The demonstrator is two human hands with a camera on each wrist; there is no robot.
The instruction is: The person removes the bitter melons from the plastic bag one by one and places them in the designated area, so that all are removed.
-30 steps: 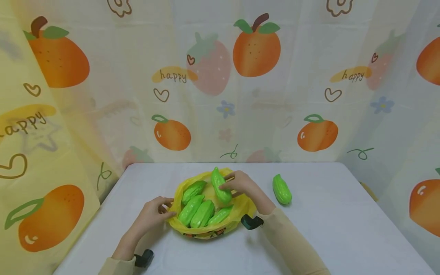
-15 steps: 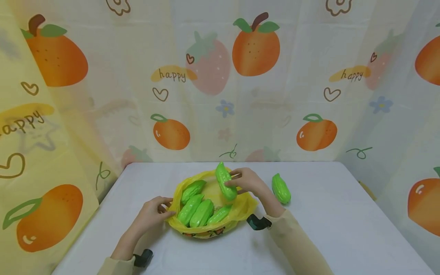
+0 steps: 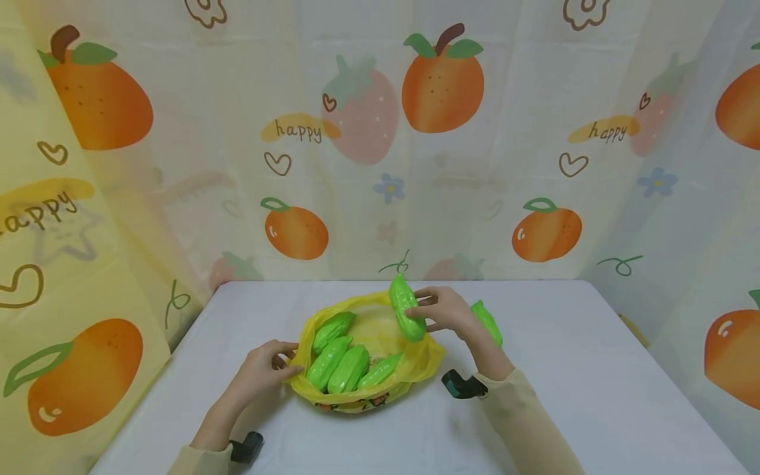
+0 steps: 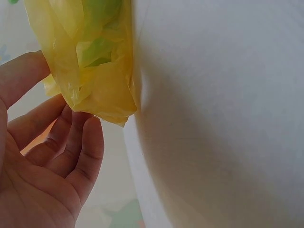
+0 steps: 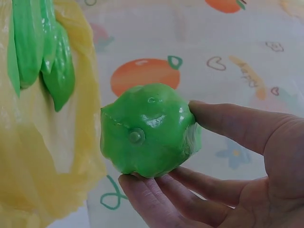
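Note:
A yellow plastic bag [image 3: 424,363] lies with its mouth spread wide, several green toy bitter melons [image 3: 349,369] inside. My left hand [image 3: 264,363] grips its left rim; in the left wrist view, thumb and fingers lie about the thin bag edge [image 4: 107,92]. Over the bag's far right rim, my right hand [image 3: 446,309] holds another bitter melon [image 3: 403,300] in the air, its tip pointing up. The right wrist view shows this melon's rounded end [image 5: 149,128] between thumb and fingertips.
One loose bitter melon [image 3: 489,322] lies on the white table [image 3: 570,382] right of the bag, partly hidden behind my right forearm. A fruit-printed curtain [image 3: 356,198] hangs behind the table and along both sides.
My right hand has lifted the bitter melon up and to the right, from over the bag's middle to its far right rim. The left hand has stayed at the bag's edge.

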